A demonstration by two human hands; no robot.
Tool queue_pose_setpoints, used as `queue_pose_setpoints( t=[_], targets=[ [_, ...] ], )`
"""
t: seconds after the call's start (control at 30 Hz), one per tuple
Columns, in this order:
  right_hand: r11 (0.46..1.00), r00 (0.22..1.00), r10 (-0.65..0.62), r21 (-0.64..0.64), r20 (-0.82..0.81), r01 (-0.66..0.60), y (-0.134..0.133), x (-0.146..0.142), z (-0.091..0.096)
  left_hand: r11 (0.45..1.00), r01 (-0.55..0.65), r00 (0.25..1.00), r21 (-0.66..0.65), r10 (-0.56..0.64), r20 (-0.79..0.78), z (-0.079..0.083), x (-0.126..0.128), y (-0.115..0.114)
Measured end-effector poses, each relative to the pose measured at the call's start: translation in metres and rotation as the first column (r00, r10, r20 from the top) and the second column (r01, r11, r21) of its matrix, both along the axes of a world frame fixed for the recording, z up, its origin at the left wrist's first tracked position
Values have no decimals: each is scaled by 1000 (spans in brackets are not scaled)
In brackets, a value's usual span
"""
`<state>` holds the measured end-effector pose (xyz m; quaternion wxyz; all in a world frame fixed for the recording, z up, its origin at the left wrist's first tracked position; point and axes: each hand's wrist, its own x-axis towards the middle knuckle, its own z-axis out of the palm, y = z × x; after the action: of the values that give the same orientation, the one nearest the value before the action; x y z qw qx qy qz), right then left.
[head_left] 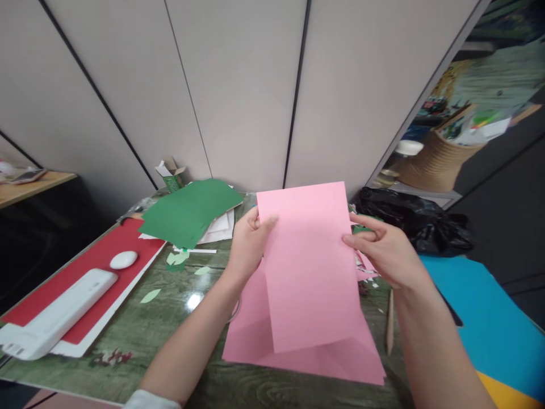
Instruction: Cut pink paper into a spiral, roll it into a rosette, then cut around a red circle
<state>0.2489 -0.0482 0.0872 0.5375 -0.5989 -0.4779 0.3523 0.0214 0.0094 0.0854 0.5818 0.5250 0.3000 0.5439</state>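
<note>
A pink sheet of paper [310,267] is held up by its two side edges, tilted towards me. My left hand [250,238] pinches its left edge, thumb on the front face. At the right edge, the thumb and fingers of my right hand [383,247] close on the sheet near its upper part. Beneath it, larger pink paper [251,335] lies on the table, partly covered by the held sheet. A pencil-like wooden stick [390,322] lies by my right forearm. Part of a ring-shaped thing shows beside my left wrist; most of it is hidden.
Green paper [193,210] and leaf-shaped cutouts [151,296] lie left. A white elongated device [63,312] and a white oval object [123,259] rest on red paper [80,284]. Blue paper [481,318] and a black plastic bag [417,221] are right. A panelled wall [238,102] stands behind.
</note>
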Motion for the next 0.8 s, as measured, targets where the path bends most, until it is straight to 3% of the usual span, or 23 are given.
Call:
queue_pose_setpoints(
  t=[0.33, 0.63, 0.8],
  targets=[
    [999, 997, 18, -34, 73, -16, 1, -7, 0, 999, -48, 997, 26, 46, 67, -5, 0, 5],
    [992, 994, 111, -54, 15, -110, -2, -1, 2, 997, -56, 997, 49, 58, -47, -4, -3, 5],
    [990, 988, 144, 10, -52, -144, 0, 2, 3, 997, -13, 972, 82, 32, -233, 0, -1, -3]
  ],
)
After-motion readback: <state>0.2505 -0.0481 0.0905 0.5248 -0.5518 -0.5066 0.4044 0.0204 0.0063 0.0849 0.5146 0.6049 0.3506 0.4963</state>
